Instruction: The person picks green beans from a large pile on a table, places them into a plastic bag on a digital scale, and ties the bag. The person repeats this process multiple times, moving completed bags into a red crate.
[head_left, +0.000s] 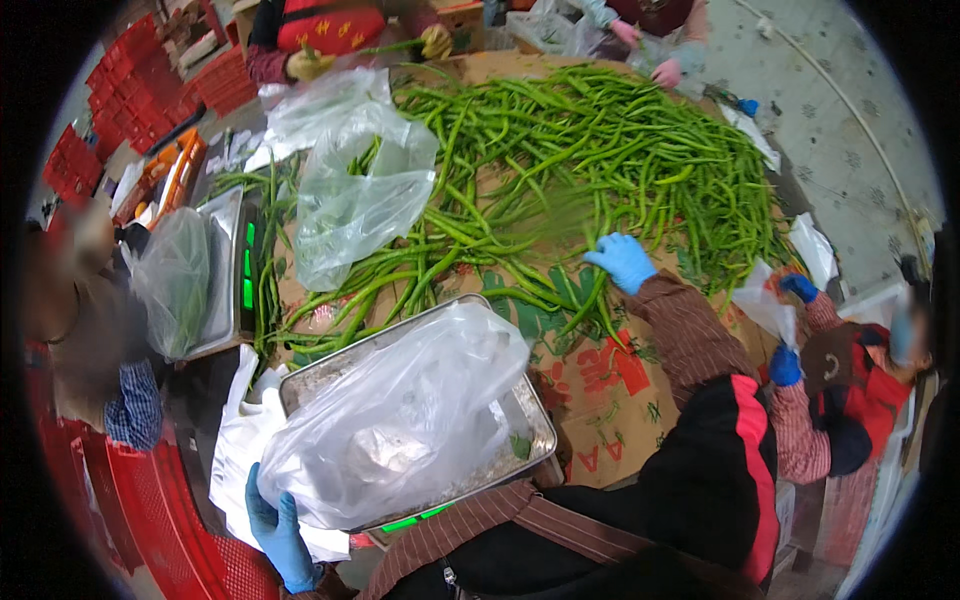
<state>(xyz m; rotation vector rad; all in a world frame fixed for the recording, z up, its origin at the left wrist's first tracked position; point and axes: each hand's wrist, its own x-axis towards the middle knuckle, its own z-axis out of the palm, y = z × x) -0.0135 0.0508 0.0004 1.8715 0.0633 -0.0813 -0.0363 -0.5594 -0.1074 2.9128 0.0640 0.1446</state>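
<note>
My left hand (281, 529), in a blue glove, is at the lower left edge of a clear plastic bag (405, 420), fingers apart. That bag lies over the metal tray (544, 424) of a scale with green lit displays. My right hand (624, 262), also blue-gloved, is over long green peppers (592, 300) on the cardboard; its fingertips are near a few of them, and whether it grips any is unclear. A large heap of long green peppers (637, 142) spreads beyond it. Another clear bag (360, 202) rests on the peppers, left of centre.
At the left, a second scale (225, 300) bears a bag with green contents (176, 285). White plastic bags (244, 450) lie beside my tray. Red crates (142, 82) are stacked at the upper left, a red crate (165, 502) at the lower left. Several gloved co-workers surround the table.
</note>
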